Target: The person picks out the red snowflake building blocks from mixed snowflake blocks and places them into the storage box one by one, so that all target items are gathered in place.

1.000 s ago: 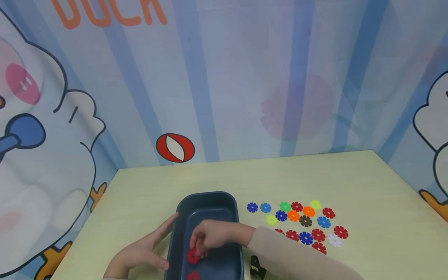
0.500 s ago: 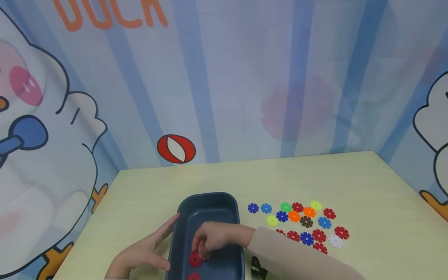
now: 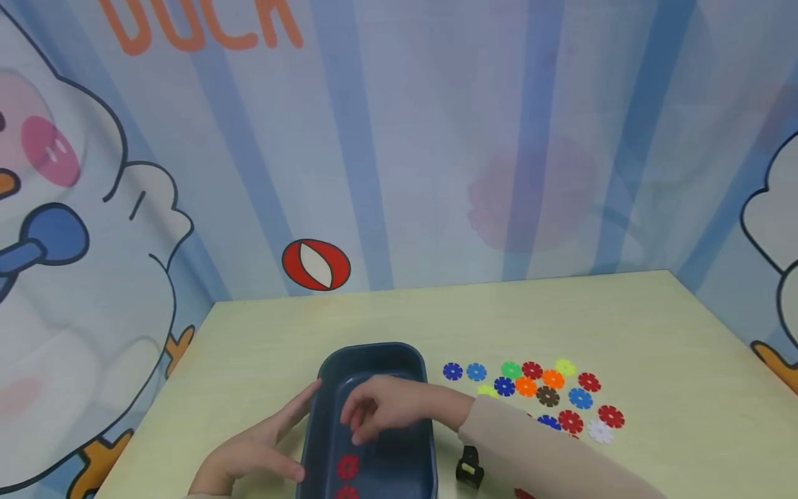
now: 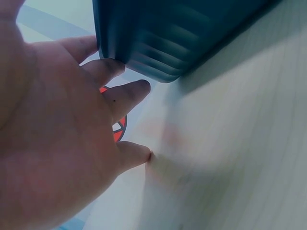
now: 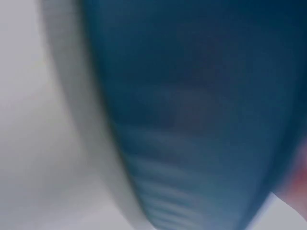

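Observation:
A dark blue rectangular tray (image 3: 405,478) stands at the front of the table, with two red notched plastic discs (image 3: 347,466) lying flat in it. My left hand (image 3: 252,450) rests against the tray's left side, fingers fairly straight and spread. In the left wrist view some fingertips of the left hand (image 4: 62,124) touch the outer wall of the tray (image 4: 158,38). Over the tray is my right hand (image 3: 393,409), its fingers loosely bent and nothing seen between them. The right wrist view is blurred and shows mostly the tray (image 5: 192,96).
Several notched discs in many colours, among them a brown disc (image 3: 548,396) and a white disc (image 3: 600,431), lie right of the tray on the pale table (image 3: 280,326). A small black object (image 3: 470,468) is beside the tray, near the right sleeve (image 3: 536,443). A printed backdrop (image 3: 424,138) rises behind.
My right hand has let go of the red disc, which now lies in the tray, and has lifted up and away from it. The left hand stays at the tray's side.

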Demonstrator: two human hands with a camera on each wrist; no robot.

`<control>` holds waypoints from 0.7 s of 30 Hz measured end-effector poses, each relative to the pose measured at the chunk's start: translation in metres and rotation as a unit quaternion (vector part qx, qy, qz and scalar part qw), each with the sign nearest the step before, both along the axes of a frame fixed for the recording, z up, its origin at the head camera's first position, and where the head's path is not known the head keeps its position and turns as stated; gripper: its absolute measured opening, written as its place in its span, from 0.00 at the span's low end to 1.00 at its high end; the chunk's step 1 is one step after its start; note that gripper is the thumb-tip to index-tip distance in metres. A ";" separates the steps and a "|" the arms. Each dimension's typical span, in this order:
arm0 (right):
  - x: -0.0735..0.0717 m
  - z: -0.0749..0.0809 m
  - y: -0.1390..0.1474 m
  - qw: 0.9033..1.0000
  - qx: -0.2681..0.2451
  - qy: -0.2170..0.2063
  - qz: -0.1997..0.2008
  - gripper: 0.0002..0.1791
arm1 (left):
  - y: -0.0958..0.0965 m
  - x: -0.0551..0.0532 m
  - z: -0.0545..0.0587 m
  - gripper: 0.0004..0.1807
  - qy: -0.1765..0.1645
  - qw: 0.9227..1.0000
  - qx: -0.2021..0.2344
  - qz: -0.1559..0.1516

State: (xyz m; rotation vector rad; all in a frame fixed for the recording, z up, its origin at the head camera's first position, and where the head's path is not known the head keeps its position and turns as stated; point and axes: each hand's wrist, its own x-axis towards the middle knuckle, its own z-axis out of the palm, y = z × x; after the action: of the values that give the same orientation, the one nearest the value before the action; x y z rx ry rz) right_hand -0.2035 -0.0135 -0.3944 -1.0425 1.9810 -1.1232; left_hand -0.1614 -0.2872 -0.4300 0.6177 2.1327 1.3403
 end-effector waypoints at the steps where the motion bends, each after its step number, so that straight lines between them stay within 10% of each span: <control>1: 0.000 0.005 0.005 1.000 -0.010 0.004 0.003 0.13 | 0.000 0.000 0.000 0.60 0.001 1.000 0.000 0.000; 21: 0.036 0.016 0.135 0.997 -0.028 0.046 -0.061 0.13 | 0.001 0.002 0.000 0.60 -0.004 1.000 0.003 0.015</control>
State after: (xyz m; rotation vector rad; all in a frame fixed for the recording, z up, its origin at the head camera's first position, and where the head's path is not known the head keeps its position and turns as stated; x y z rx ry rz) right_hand -0.1670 0.1213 -0.3779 -1.0306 2.1217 -1.2227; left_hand -0.1593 -0.2865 -0.4302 0.5840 2.1417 1.3625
